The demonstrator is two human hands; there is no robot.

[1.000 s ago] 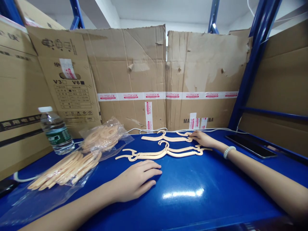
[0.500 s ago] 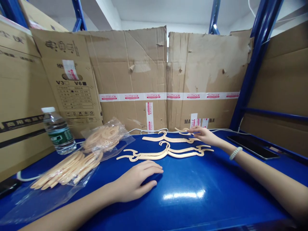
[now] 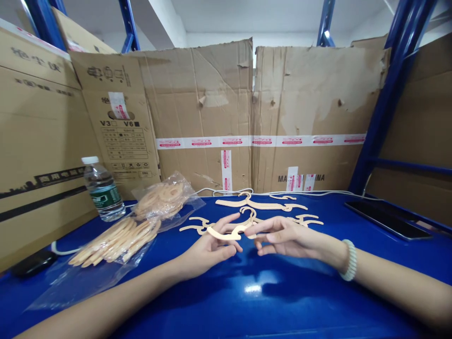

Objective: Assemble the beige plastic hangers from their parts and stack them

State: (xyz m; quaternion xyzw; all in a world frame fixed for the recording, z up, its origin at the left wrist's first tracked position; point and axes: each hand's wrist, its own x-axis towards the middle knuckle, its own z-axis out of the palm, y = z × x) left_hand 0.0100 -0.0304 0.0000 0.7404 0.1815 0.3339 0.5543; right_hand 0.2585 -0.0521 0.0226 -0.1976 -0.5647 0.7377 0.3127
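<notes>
A small pale wooden hanger piece, curved with a hooked end, is raised above the blue table. My right hand pinches its right end between thumb and fingers. My left hand is around the piece's left part with thumb and fingers apart; whether it touches the piece I cannot tell. Behind my hands lie assembled wooden hangers; the nearer hanger is partly hidden by my fingers. Farther back is another hanger, with a loose hooked piece behind it.
At left, a clear plastic bag holds round wooden pieces and lies by a bag of long wooden strips. A water bottle stands behind them. A black phone lies at right. Cardboard walls the back; a white cable runs along it.
My right hand has come back from the rear of the table toward my left hand, bringing a hooked wooden piece. My left hand has lifted off the table and spread its fingers.
</notes>
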